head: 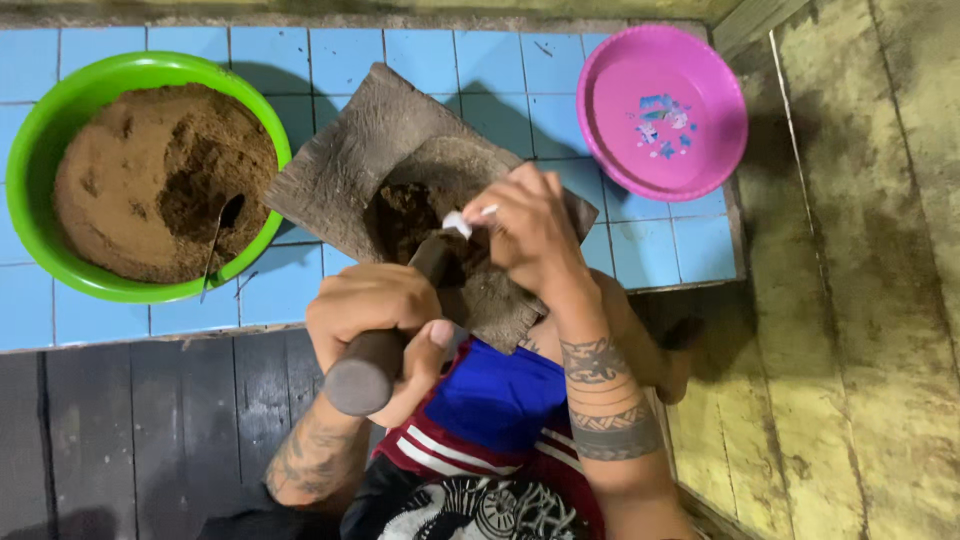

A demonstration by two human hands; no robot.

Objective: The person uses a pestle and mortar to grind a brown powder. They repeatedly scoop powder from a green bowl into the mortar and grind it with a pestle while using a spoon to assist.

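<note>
Head view, looking straight down: I see the left hand [375,310] wrapped tight around a dark, thick pestle [385,340], its rounded butt end pointing toward the camera and its far end resting in the hollow of a rough grey stone slab [340,165]. The slab sits at the near edge of the blue-tiled bench [640,250], overhanging it slightly above my lap. The right hand [530,235] is closed in a pinch on a small white spoon [460,222], holding it over the slab's hollow, just beside the pestle's working end. A clump of dark brown paste [405,215] lies in that hollow.

At the bench's left side stands a bright green bowl [40,140], heaped with brown powder [130,180]; a metal spoon [220,235] is stuck in the powder near the bowl's right rim. Toward the far right corner of the bench rests a pink plastic plate [690,140] with a small blue-and-white pattern at its centre, well apart from both hands. Dark wooden floorboards [140,430] show below the bench's near edge, and yellowed planks [860,300] run along the right.
</note>
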